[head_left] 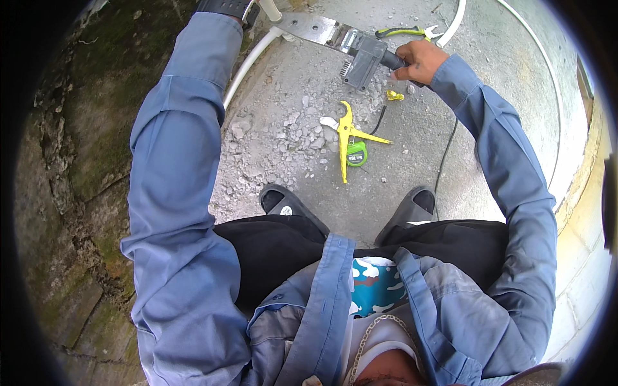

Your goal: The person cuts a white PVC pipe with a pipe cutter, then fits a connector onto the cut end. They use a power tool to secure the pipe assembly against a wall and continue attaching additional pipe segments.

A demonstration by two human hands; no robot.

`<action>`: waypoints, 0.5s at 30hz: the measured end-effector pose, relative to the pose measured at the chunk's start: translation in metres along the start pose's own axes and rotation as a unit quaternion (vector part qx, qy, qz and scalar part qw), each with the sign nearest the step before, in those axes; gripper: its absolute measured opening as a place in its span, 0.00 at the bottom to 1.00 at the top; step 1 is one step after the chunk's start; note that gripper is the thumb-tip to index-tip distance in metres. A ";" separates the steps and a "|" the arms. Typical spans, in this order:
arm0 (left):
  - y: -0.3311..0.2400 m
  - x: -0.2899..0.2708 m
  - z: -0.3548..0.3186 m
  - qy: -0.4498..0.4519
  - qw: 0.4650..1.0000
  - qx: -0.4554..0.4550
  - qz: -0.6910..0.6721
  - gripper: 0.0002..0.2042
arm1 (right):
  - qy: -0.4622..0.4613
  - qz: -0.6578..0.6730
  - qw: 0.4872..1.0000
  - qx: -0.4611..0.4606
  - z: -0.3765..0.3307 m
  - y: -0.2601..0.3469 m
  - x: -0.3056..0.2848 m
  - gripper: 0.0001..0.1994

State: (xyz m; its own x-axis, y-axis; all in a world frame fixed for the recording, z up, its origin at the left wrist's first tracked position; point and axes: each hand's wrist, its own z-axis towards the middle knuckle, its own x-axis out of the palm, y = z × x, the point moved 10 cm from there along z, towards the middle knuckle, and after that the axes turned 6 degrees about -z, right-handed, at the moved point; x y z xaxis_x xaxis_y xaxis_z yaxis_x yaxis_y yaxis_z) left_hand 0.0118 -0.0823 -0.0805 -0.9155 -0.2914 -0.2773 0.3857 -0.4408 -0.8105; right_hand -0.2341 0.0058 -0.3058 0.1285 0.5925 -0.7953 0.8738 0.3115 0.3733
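Chain (372,331) at my neck, I wrap my right hand (421,61) round a pipe heater (365,63), its plate (313,27) meeting white pipe (250,66), heating seemingly underway, joining apparently undone, my left hand's hold cropped out.

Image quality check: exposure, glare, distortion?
Head view: black vignette all round, with the pale wall edge bowed at right; head view: ground washed out upper right, mossy surface dark at left; head view: bright sheen on the metal plate; head view: right hand and grey tool reasonably sharp.
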 end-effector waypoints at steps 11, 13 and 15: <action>-0.009 -0.001 -0.002 -0.037 0.997 0.035 0.062 0.13 | 0.018 0.031 0.999 -0.030 -0.009 0.016 0.024 0.21; -0.003 -0.001 -0.003 -0.031 0.998 0.036 0.049 0.13 | 0.036 0.036 0.998 -0.042 -0.016 0.040 0.040 0.21; -0.009 -0.003 -0.001 -0.030 0.997 0.048 0.047 0.13 | 0.065 0.042 0.996 -0.038 -0.023 0.058 0.052 0.24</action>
State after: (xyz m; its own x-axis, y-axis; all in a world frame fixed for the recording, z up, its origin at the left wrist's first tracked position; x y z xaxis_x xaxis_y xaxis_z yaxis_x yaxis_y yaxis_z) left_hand 0.0111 -0.0764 -0.0729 -0.8676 -0.3844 -0.3153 0.4810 -0.4882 -0.7282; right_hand -0.1873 0.0719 -0.3148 0.1341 0.7079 -0.6934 0.8240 0.3091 0.4749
